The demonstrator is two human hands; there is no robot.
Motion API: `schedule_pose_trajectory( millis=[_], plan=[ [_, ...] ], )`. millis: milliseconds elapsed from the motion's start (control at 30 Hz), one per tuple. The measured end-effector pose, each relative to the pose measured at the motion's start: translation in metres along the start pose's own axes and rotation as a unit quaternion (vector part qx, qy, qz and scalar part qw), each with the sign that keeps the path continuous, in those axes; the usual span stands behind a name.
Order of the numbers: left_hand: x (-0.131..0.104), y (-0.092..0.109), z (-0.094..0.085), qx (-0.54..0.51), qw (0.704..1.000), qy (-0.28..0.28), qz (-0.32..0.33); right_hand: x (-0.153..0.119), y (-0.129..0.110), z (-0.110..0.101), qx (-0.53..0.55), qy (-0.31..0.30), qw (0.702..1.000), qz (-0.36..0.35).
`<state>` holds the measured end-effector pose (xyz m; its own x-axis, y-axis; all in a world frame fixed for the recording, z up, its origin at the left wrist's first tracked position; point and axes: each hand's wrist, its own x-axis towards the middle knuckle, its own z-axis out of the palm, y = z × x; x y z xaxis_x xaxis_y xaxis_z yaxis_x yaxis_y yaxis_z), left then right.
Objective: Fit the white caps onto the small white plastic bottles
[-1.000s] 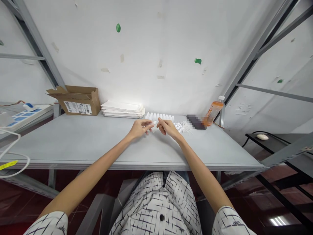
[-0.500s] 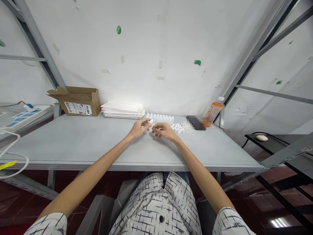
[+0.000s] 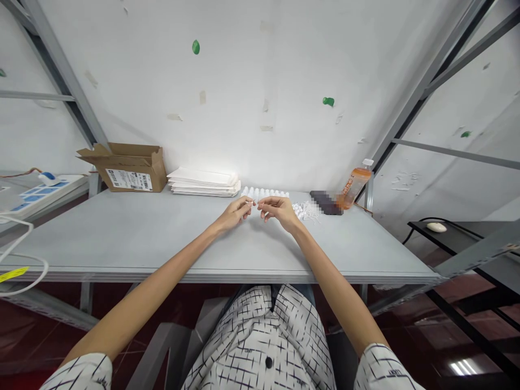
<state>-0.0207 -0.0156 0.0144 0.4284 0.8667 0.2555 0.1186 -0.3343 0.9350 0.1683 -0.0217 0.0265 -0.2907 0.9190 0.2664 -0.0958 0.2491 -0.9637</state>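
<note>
So my left hand (image 3: 234,213) pinches a white piece (image 3: 251,203), can't tell if my right hand (image 3: 280,211) grips anything; bottles (image 3: 261,192) lined up, loose bits (image 3: 307,210) apparently unused.

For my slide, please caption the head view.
Left hand and right hand nearly meet over the grey table, near white pieces.

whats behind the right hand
Tops of small white bottles show beyond the right hand, and loose white pieces beside it. The bottles' lower parts there, and anything else the hand covers, can't be seen.
</note>
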Motion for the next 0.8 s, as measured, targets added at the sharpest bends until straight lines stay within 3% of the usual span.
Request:
schedule_pose_trajectory(
  millis=[167,800],
  plan=[
    [0.0022,-0.0068,-0.0009,0.024,0.999,-0.004,0.048,0.0007,0.0003,-0.0004,0.047,0.015,0.999,0.011],
    [0.0008,-0.0022,-0.0005,0.010,0.997,-0.016,0.080,-0.0034,-0.0019,-0.0016,0.025,-0.051,0.998,-0.016]
  ],
)
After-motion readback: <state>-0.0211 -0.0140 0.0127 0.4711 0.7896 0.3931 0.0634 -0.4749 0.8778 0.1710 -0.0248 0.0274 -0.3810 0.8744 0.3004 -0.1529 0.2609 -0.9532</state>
